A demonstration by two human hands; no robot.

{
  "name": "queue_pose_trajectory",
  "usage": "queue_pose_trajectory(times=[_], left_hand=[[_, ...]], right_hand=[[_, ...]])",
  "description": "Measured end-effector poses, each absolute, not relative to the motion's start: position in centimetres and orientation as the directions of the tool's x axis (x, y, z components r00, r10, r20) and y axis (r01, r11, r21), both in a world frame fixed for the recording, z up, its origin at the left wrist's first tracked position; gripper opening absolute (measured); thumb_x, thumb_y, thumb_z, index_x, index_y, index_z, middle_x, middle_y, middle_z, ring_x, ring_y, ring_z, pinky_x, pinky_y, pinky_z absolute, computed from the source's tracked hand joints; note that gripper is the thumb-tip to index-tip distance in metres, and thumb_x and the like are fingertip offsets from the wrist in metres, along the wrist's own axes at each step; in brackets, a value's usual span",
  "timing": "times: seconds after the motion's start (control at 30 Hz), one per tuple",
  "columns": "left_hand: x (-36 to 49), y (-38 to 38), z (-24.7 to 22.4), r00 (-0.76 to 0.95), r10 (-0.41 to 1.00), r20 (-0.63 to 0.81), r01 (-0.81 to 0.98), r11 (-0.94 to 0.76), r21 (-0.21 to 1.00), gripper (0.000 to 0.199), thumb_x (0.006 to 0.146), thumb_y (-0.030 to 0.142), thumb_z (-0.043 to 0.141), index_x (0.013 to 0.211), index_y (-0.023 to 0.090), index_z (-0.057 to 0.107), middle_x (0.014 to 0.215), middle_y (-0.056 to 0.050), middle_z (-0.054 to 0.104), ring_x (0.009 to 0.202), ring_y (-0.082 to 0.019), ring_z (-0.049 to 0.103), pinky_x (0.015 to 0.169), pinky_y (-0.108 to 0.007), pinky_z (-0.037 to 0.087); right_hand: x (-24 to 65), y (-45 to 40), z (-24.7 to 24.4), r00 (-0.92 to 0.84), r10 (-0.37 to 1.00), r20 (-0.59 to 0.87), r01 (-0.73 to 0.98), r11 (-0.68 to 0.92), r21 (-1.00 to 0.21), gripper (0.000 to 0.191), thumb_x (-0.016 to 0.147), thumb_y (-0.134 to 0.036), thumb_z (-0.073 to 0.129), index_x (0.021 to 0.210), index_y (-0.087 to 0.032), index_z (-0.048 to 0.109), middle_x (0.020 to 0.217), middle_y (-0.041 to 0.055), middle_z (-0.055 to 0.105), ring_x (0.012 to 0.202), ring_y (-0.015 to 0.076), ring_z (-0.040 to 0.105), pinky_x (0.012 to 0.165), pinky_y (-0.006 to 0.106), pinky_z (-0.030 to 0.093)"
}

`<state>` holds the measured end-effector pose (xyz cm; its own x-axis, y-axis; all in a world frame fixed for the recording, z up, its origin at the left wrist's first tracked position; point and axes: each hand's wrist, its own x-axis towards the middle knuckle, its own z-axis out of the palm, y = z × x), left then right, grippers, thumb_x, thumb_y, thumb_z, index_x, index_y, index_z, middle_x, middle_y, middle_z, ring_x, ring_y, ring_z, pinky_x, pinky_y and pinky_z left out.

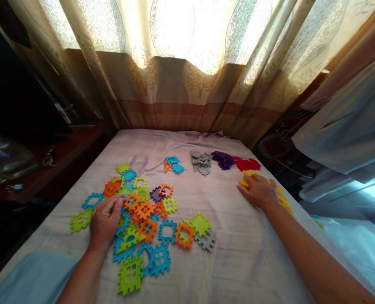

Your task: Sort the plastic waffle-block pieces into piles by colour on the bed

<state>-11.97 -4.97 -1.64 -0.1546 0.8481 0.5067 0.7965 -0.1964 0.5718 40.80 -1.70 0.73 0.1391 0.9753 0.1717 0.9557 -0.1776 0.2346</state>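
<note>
Side stand, far left: dark reddish surface (88, 134); a clear, rounded object (8, 158) sits at its near end.
Left hand: my left hand (105, 219) lies at the left side of the mixed pile, fingers bent and close together over it. I cannot tell whether they close on a piece.
Mixed pile: notched flat pieces (144, 210) in orange, blue, lime green and purple, overlapping on the pale cloth (234, 253); some have window or frame cut-outs. A grey piece (205, 240) lies at the right edge, touching a lime one (201, 223).
Small group: blue and orange pieces (173, 164), beyond the pile.
Grey stack: grey pieces (201, 161), right of the small group.
Purple heap: purple pieces (223, 160), just beside the grey.
Red group: red pieces (247, 164), beside the purple.
Right hand: my right hand (259, 190), well apart from my left, rests palm down on the yellow pieces (284, 199), near the cloth's right edge; thumb away from fingers, grip cannot be told.
</note>
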Motion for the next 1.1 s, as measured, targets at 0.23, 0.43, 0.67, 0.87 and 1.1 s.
queue_pose_trajectory(times=[0.23,0.43,0.67,0.87,1.1], left_hand=[[-11.7,-5.0,-1.6,-0.171,0.838,0.518,0.801,-0.188,0.568,0.034,0.089,0.043,0.047,0.081,0.023,0.074,0.093,-0.005,0.077,0.090,-0.022,0.069,0.088,-0.037,0.050],[-11.3,-5.4,-1.4,-0.220,0.807,0.548,0.763,-0.207,0.612,0.035,0.090,0.043,0.047,0.085,0.020,0.073,0.096,-0.007,0.076,0.091,-0.021,0.069,0.090,-0.036,0.052],[-11.2,-5.6,-1.4,-0.292,0.739,0.607,0.759,-0.207,0.617,0.033,0.092,0.043,0.046,0.091,0.019,0.070,0.107,-0.010,0.073,0.105,-0.022,0.066,0.098,-0.038,0.049],[-11.1,-5.4,-1.6,-0.290,0.737,0.610,0.811,-0.149,0.566,0.037,0.093,0.045,0.042,0.087,0.021,0.070,0.105,-0.009,0.075,0.103,-0.024,0.067,0.098,-0.043,0.044],[-10.3,-5.9,-0.8,-0.206,0.757,0.620,0.854,-0.170,0.491,0.033,0.093,0.041,0.043,0.090,0.021,0.070,0.109,-0.009,0.074,0.110,-0.024,0.065,0.108,-0.046,0.033]], right_hand=[[36.6,-0.5,1.3,0.026,0.930,0.366,0.987,-0.083,0.140,0.048,0.094,-0.044,0.043,0.123,-0.014,0.065,0.128,0.0199,0.061,0.119,0.0339,0.050,0.103,0.056,0.030],[22.9,6.1,1.7,-0.328,0.879,0.345,0.923,0.376,-0.080,0.047,0.093,-0.042,0.051,0.131,-0.017,0.061,0.139,0.0174,0.056,0.126,0.0291,0.050,0.106,0.042,0.038],[12.8,10.5,1.9,-0.111,0.989,0.095,0.955,0.133,-0.266,0.049,0.096,-0.046,0.047,0.137,-0.021,0.056,0.139,0.0144,0.056,0.126,0.0276,0.053,0.104,0.043,0.042],[13.7,5.5,1.2,-0.449,0.854,0.262,0.768,0.519,-0.376,0.043,0.095,-0.043,0.049,0.130,-0.022,0.062,0.135,0.0100,0.060,0.126,0.0210,0.053,0.109,0.037,0.040],[24.6,-8.4,0.9,-0.403,0.858,0.317,0.833,0.488,-0.262,0.062,0.089,-0.057,0.053,0.139,-0.022,0.054,0.147,0.0163,0.049,0.136,0.0314,0.043,0.110,0.053,0.035]])
